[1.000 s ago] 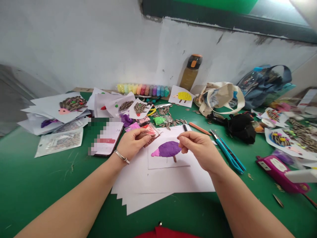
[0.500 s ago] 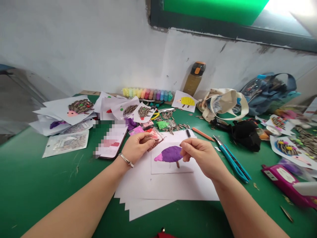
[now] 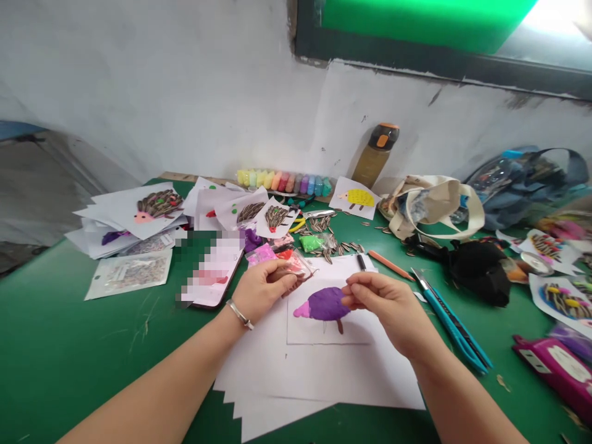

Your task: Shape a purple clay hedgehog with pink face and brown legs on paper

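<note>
A purple clay body (image 3: pixel 326 303) with a pink snout and one brown leg lies on white paper (image 3: pixel 319 376) in front of me. My left hand (image 3: pixel 267 283) is closed on a small clear packet (image 3: pixel 298 265) above the paper's upper left edge. Over the right end of the purple shape, my right hand (image 3: pixel 377 296) has thumb and fingertips pressed together; whatever they hold is too small to make out. Packets of pink clay (image 3: pixel 261 253) and green clay (image 3: pixel 312 242) lie beyond my left hand.
A phone (image 3: pixel 215 277) and stacked papers (image 3: pixel 108 213) are on the left. Seeds (image 3: pixel 330 243), a pencil (image 3: pixel 391 265), a teal cutter (image 3: pixel 451 320) and a black pouch (image 3: pixel 481 265) lie beyond and right. A bottle (image 3: pixel 375 154) stands by the wall.
The view has shifted, so the table items sit a little lower and mostly farther right. Both hands keep nearly the same pose.
</note>
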A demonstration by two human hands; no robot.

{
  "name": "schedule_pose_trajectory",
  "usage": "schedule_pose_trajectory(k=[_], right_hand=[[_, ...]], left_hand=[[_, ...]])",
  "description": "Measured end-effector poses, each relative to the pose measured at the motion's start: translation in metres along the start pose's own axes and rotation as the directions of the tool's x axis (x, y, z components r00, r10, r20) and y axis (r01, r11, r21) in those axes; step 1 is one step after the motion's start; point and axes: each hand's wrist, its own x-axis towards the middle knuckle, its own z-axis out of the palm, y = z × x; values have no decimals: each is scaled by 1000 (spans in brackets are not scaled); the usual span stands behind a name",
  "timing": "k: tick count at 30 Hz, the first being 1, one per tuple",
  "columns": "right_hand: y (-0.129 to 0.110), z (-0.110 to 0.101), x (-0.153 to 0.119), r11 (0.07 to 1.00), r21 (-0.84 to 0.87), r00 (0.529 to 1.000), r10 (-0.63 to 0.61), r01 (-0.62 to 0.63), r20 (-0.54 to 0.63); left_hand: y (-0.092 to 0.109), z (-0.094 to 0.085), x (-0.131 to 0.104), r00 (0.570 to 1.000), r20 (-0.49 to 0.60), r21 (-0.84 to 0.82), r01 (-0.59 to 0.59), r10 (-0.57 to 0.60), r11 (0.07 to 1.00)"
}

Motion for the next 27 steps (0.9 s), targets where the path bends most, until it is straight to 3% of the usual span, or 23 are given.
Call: schedule_pose_trajectory(k=[4,7,10,19,27], right_hand=[[-5,-1,-2,991,-131,999,-22,26,33],[-7,-3,-1,976,-206,997,-73,68,-17],[-7,-5,1,983,-162,995,-97,90,-33],[-1,-4,1,1000,25,1000,-15,15,-2],[-8,-3,-1,960,-228,985,-173,163,-24]], left_hand=[[2,0,1,999,35,-63,2,0,998],[3,-1,2,1000,29,-25,0,1,1000],[4,-1,2,1000,13,-7,-5,5,1000],[-1,0,5,999,-29,17,-25,25,1000],[5,0,3,1000,-27,9,-17,17,1000]])
